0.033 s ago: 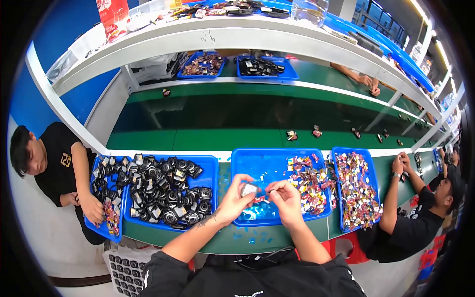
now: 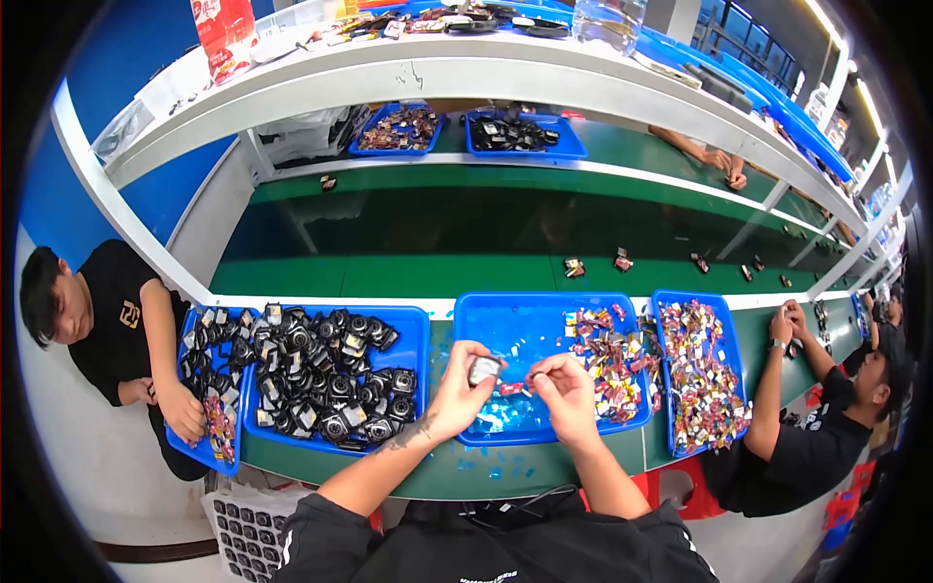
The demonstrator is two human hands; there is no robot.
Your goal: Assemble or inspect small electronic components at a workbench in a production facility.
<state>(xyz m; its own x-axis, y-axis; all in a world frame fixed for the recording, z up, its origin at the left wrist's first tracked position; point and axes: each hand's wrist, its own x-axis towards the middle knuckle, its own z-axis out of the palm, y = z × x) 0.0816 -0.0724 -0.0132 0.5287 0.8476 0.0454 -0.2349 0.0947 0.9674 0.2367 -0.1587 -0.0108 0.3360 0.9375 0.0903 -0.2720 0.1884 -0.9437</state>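
Over a blue tray [image 2: 501,297], my left hand [image 2: 455,396] is closed on a small squarish part [image 2: 484,370] with a pale silvery face and dark edge. Just right of it, my right hand [image 2: 568,400] pinches something small and dark at the fingertips, too small to name. A small red piece [image 2: 511,389] shows between the two hands; whether it is held or lies in the tray I cannot tell. Bits of blue film [image 2: 505,416] lie on the tray's bottom, and a heap of small red, yellow and white parts [image 2: 614,374] fills its right side.
Left stands a blue tray [image 2: 425,330] piled with black camera-like units [image 2: 335,384]. Right is another tray [image 2: 664,295] of small coloured parts. Beyond runs a green conveyor [image 2: 437,277] under a white shelf [image 2: 486,56]. Co-workers sit at left [image 2: 107,330] and right [image 2: 812,428].
The silvery-faced part in my left hand has turned slightly, showing more of its dark edge. My hands stay in nearly the same place.
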